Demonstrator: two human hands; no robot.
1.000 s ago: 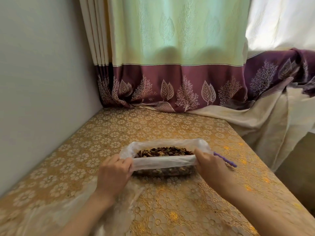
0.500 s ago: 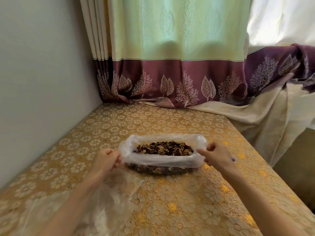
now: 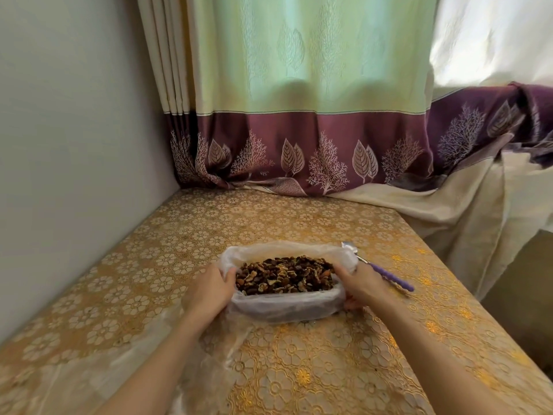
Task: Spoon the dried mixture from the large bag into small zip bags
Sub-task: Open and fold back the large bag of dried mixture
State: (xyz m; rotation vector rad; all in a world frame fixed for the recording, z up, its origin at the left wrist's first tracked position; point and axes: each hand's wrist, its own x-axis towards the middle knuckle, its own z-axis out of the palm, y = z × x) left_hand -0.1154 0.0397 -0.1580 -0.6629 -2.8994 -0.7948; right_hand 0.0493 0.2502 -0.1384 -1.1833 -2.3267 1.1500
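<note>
On the table [image 3: 185,235], against the curtain [image 3: 299,85] and wall, the big bag [image 3: 284,307] sits in the middle, its mouth rolled down and wide open, the dried mix [image 3: 284,275] heaped inside. Half a second ago both hands were off its ends, fingers pinched at the plastic rim; now they have closed in and clasp the bag from either side, so the rim looks settled and the bag is being steadied or shifted, not yet scooped from. That suggests the opening step is nearly done and spooning comes next.

Clear plastic [image 3: 98,375], perhaps the small bags, lies flat near the left forearm; I cannot tell how many.

The left hand [image 3: 206,290] wraps the bag's left end, thumb hooked over the rim, fingers curled round the side. The right hand [image 3: 362,284] grips the right end likewise, fingers bent under the lower corner.

The spoon [image 3: 380,269], purple-handled, lies on the table just beyond the right hand, untouched.
</note>
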